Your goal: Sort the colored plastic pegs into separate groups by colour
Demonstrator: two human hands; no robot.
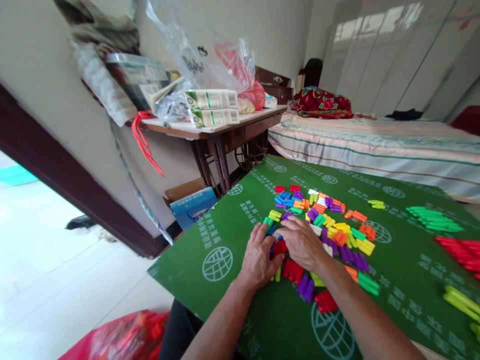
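Small tube-shaped plastic pieces [341, 237] in many colours lie scattered on a green board, many side by side in short rows. My left hand [257, 255] is at the near left of the scatter, its fingers curved around blue and red pieces [279, 247]. Its thumb touches the red ones. My right hand [303, 242] reaches in from the right, fingertips bent down and pressed together close to the left fingers. What the right fingertips pinch is mostly hidden. Dark red pieces [293, 270] and purple pieces [306, 288] lie just below the hands.
The green board [180, 270] carries sorted groups at the right: green pieces [435, 219], red pieces [461, 252] and yellow-green pieces [463, 302]. Behind stand a cluttered table [258, 116] and a bed [360, 135]. A blue box [193, 207] and a red bag [120, 335] are on the floor.
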